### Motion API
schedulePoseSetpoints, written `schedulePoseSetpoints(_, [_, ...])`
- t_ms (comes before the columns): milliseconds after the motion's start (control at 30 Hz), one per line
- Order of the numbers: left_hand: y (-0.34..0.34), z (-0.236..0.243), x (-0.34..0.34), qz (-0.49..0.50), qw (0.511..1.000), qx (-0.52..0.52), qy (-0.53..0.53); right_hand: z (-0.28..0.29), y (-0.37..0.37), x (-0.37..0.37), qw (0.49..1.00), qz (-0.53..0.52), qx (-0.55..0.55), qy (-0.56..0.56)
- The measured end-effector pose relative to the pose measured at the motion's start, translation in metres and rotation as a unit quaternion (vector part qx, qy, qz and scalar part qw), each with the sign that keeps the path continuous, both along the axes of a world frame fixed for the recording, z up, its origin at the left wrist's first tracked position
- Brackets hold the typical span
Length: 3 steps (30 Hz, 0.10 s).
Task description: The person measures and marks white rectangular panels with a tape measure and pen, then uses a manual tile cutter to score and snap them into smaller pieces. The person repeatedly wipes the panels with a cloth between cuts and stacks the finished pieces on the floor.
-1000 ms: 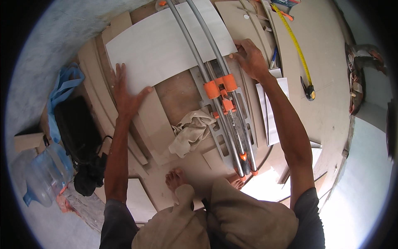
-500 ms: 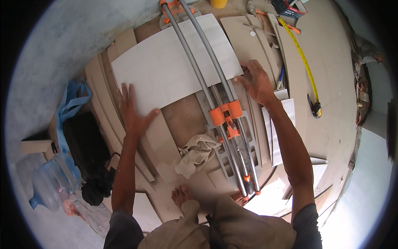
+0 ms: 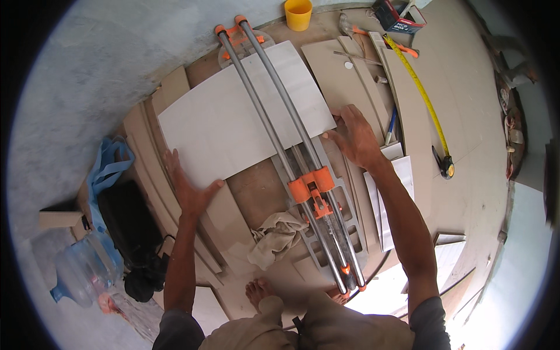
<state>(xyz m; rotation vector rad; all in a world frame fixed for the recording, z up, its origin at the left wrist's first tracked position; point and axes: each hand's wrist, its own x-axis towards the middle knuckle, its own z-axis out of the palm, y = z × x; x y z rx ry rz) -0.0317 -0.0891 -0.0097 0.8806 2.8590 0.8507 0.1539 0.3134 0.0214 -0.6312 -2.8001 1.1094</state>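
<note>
A white rectangular tile lies across the base of a manual tile cutter, under its two steel rails. The cutter's orange carriage sits on the rails on the near side of the tile. My left hand is open at the tile's near left corner, thumb stretched out and fingers along the left edge. At the right corner is my right hand, its fingers bent against the tile's edge and the thumb held apart from them. Neither hand grips the carriage.
A crumpled beige cloth lies left of the cutter. To the right are a yellow tape measure, a blue marker and tile strips. A yellow cup stands behind. Leftward are a black bag and water jug.
The whole scene sits lower in the picture now, and more of the yellow cup shows. Both hands stay at about the same places on the tile.
</note>
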Motion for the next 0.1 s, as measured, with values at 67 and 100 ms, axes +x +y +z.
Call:
schedulePoseSetpoints(67, [0.0003,-0.001,0.0008,0.004,1.0,0.011,0.007,-0.0002,0.0,-0.0009,1.0,-0.007,-0.018,-0.002])
schedulePoseSetpoints(100, [0.001,-0.0016,-0.0001,0.001,1.0,0.016,0.006,-0.0006,0.0004,-0.0008,1.0,-0.011,-0.026,-0.004])
